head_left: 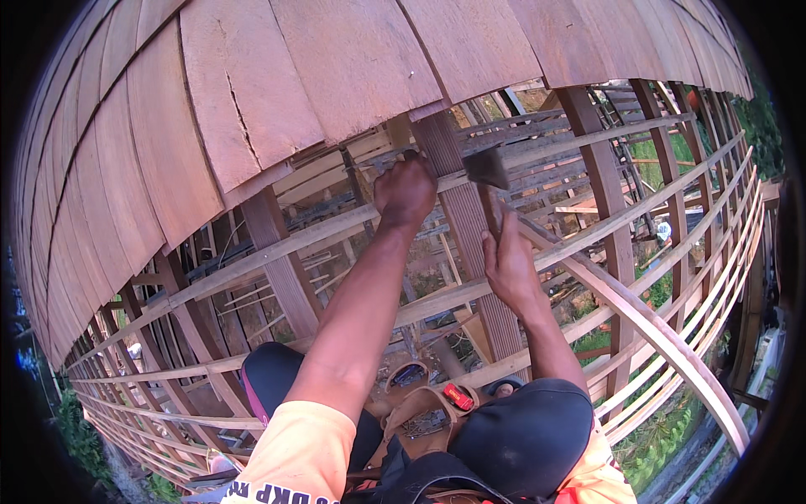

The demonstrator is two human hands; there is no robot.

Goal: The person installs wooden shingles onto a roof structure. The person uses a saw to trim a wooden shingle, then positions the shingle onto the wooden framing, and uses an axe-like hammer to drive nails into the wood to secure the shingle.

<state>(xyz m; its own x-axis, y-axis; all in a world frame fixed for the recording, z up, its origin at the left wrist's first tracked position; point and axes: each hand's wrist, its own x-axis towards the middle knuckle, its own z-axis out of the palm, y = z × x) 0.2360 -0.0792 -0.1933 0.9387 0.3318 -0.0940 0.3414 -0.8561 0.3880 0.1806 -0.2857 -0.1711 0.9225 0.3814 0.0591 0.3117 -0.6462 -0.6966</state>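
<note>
My left hand (pixel 405 191) is closed in a fist over a wooden batten, beside a brown rafter (pixel 460 214) and just below the lower edge of the wooden shingles (pixel 353 71). Whatever its fingers hold is hidden. Across the rafter, my right hand (pixel 510 265) is wrapped round the wooden handle of a hammer (pixel 486 168). The hammer's dark, broad metal head is raised over the batten (pixel 579 141), to the right of my left fist.
Open rafters and curved battens spread below the shingles, with gaps down to stacked timber and grass (pixel 663 441). A long loose strip of wood (pixel 659 328) slants down to the right. Between my knees hangs a tan tool pouch (pixel 411 417) with a red tape measure (pixel 458 396).
</note>
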